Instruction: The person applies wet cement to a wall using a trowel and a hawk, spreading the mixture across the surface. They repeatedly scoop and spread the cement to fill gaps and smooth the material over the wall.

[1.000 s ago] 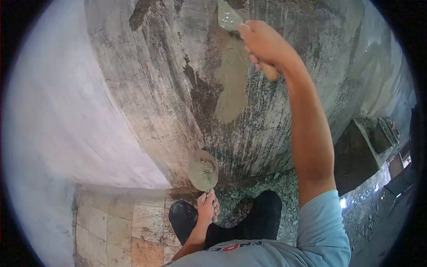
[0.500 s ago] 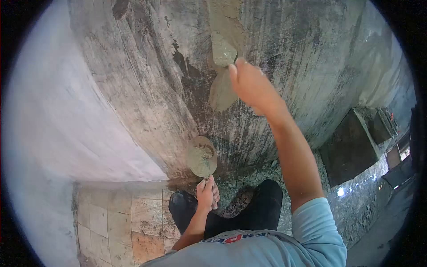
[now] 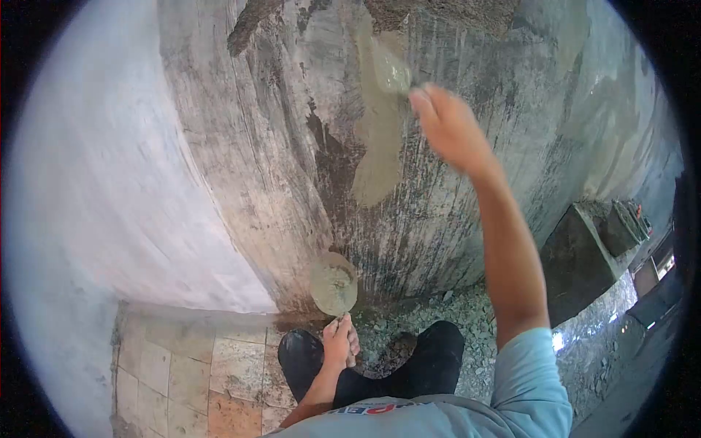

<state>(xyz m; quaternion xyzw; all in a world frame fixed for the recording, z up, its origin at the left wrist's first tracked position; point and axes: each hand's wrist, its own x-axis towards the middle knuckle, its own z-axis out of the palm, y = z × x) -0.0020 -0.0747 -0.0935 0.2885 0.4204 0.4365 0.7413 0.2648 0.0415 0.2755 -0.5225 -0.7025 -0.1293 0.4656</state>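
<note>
My right hand (image 3: 454, 130) is closed around the handle of a trowel (image 3: 393, 73), slightly blurred by motion. The trowel's blade lies against the upper part of a wet mortar strip (image 3: 377, 164) on the rough grey wall (image 3: 248, 139). Low in front of my knees, my left hand (image 3: 340, 342) grips the handle of a round mortar pan (image 3: 319, 298). Some wet mortar (image 3: 339, 281) sits in the middle of the pan, which is close to the wall's foot.
Smooth white wall (image 3: 146, 197) meets the rough one at the left. Worn tiles (image 3: 237, 361) cover the floor below it, and rubble (image 3: 467, 310) lies along the base. A dark, mortar-crusted box-like object (image 3: 580, 255) stands at the right.
My right hand has moved the trowel up and to the right in view, and the mortar strip below it looks longer and smoother. The view has tilted upward; my left hand still holds the pan.
</note>
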